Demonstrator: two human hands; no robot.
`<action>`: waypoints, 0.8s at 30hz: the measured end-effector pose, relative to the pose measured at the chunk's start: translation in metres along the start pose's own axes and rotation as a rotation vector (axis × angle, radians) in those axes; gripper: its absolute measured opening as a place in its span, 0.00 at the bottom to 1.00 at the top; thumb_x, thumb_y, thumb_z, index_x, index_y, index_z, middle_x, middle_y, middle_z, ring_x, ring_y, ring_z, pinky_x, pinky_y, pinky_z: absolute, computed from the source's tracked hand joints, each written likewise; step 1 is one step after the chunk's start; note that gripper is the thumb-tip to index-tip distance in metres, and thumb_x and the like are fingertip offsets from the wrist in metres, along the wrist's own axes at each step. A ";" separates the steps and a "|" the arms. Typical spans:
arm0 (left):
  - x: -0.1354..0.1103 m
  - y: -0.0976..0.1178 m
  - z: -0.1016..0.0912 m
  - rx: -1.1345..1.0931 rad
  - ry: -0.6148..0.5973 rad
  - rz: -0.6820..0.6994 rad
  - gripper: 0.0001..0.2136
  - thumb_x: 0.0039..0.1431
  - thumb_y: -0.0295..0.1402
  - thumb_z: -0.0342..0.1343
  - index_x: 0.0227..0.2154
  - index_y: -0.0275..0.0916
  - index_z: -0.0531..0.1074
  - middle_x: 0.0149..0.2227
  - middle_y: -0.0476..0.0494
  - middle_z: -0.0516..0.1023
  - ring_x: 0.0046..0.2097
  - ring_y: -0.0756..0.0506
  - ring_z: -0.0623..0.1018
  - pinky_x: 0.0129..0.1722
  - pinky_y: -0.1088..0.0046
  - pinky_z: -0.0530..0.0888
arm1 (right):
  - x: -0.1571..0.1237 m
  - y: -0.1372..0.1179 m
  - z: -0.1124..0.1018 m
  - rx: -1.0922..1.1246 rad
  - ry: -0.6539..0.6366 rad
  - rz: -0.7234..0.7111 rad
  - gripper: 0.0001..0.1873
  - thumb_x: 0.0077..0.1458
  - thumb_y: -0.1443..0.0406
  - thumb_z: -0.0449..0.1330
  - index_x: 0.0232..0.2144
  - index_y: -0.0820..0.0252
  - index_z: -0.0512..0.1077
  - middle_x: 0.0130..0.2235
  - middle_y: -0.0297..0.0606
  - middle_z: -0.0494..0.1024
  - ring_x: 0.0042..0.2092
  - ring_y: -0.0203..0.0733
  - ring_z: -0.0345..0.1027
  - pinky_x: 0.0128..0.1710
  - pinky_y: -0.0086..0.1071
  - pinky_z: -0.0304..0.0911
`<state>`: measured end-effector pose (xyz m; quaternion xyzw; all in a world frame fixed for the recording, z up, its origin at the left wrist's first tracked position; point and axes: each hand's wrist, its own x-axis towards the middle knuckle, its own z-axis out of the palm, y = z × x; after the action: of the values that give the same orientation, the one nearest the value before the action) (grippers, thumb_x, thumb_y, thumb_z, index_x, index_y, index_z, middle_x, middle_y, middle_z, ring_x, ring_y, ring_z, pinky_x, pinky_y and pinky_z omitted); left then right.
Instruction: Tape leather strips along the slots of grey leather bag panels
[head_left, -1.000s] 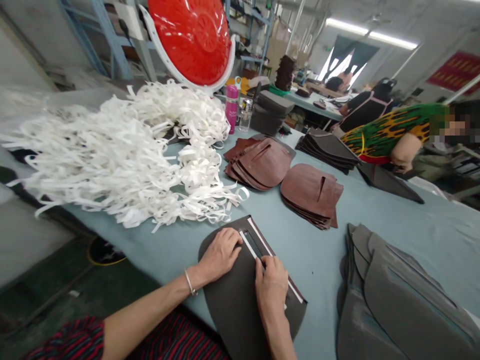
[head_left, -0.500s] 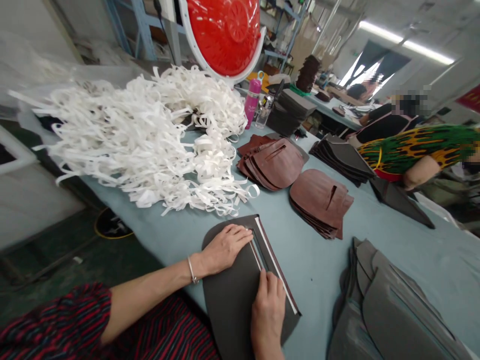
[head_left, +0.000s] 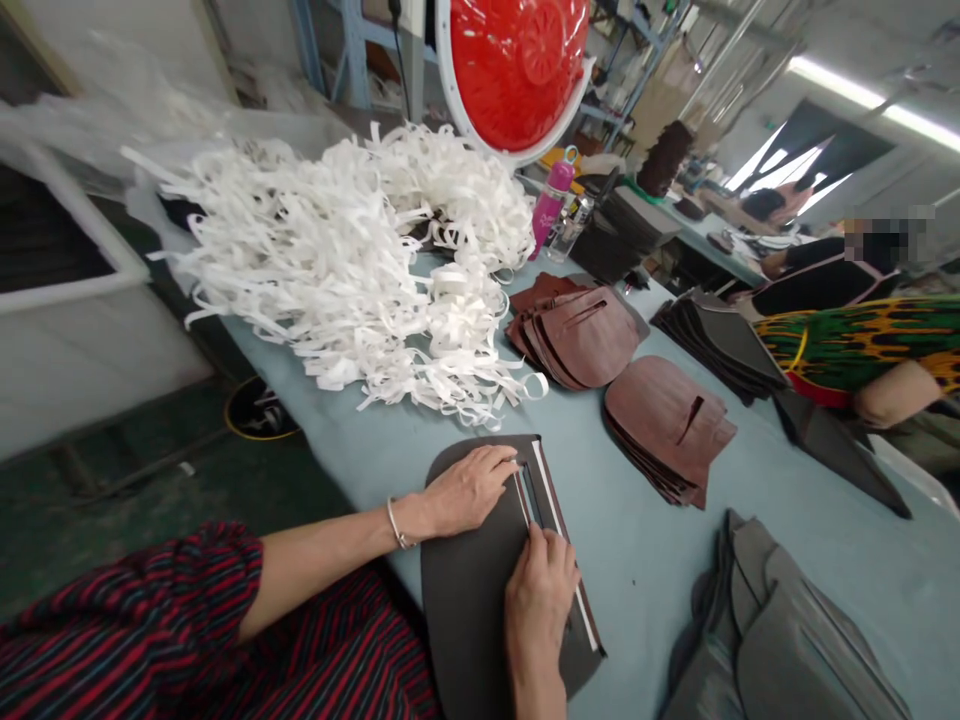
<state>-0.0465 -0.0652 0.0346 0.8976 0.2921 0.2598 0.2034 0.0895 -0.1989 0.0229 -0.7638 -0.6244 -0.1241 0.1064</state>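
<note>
A dark grey leather panel [head_left: 472,620] with a rounded far-left corner lies on the table before me. It has a long slot with narrow white strips beside it, and another white strip runs along its straight right edge. My left hand [head_left: 474,490] rests flat on the panel, fingers stretched out to the slot's far end. Lower down the slot, my right hand [head_left: 541,600] has its fingers bent and pressed together on the slot's edge. What lies under those fingertips is hidden.
White strips [head_left: 337,270] lie heaped at back left. Stacks of brown leather pieces [head_left: 664,420] sit beyond the panel, and grey pieces [head_left: 802,630] at right. A pink bottle [head_left: 551,210] and a red fan-like disc [head_left: 517,70] stand behind. A co-worker's arm [head_left: 900,390] is at far right.
The view has swung so that most things sit farther right. My right fingers have moved up the slot, closer to my left hand, which stays at the far end.
</note>
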 end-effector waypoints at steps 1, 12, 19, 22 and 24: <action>0.000 0.000 0.000 -0.020 0.020 -0.030 0.19 0.58 0.24 0.48 0.54 0.36 0.61 0.55 0.36 0.64 0.58 0.41 0.65 0.59 0.58 0.65 | 0.010 -0.005 0.005 0.012 0.005 -0.004 0.15 0.59 0.73 0.48 0.45 0.66 0.70 0.40 0.47 0.72 0.41 0.50 0.62 0.37 0.40 0.57; 0.001 -0.002 0.001 -0.116 0.044 -0.076 0.21 0.58 0.26 0.49 0.55 0.36 0.56 0.54 0.36 0.63 0.59 0.40 0.63 0.61 0.57 0.63 | 0.063 -0.046 0.022 0.011 -0.015 0.047 0.16 0.57 0.72 0.51 0.48 0.70 0.70 0.41 0.51 0.71 0.41 0.55 0.61 0.36 0.43 0.58; 0.003 0.000 -0.001 -0.117 0.039 -0.054 0.19 0.57 0.24 0.49 0.52 0.38 0.59 0.52 0.39 0.65 0.57 0.41 0.65 0.59 0.56 0.65 | 0.042 -0.040 0.016 -0.030 0.005 0.058 0.17 0.58 0.74 0.48 0.47 0.71 0.70 0.40 0.52 0.71 0.42 0.55 0.61 0.37 0.44 0.59; 0.003 0.001 -0.001 -0.091 0.035 -0.056 0.18 0.57 0.24 0.50 0.51 0.39 0.60 0.52 0.39 0.65 0.56 0.40 0.66 0.59 0.56 0.65 | 0.014 -0.024 0.010 -0.039 0.018 0.022 0.19 0.57 0.76 0.46 0.48 0.71 0.69 0.42 0.52 0.71 0.42 0.55 0.61 0.38 0.44 0.59; 0.003 0.001 -0.001 -0.072 0.032 -0.061 0.18 0.57 0.25 0.51 0.51 0.39 0.61 0.52 0.39 0.65 0.56 0.40 0.66 0.59 0.56 0.66 | -0.009 -0.012 0.004 -0.044 0.039 -0.008 0.20 0.57 0.77 0.46 0.49 0.70 0.68 0.43 0.53 0.71 0.43 0.55 0.61 0.39 0.45 0.59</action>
<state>-0.0440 -0.0639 0.0368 0.8763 0.3128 0.2780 0.2389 0.0764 -0.2034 0.0168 -0.7609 -0.6224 -0.1531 0.1012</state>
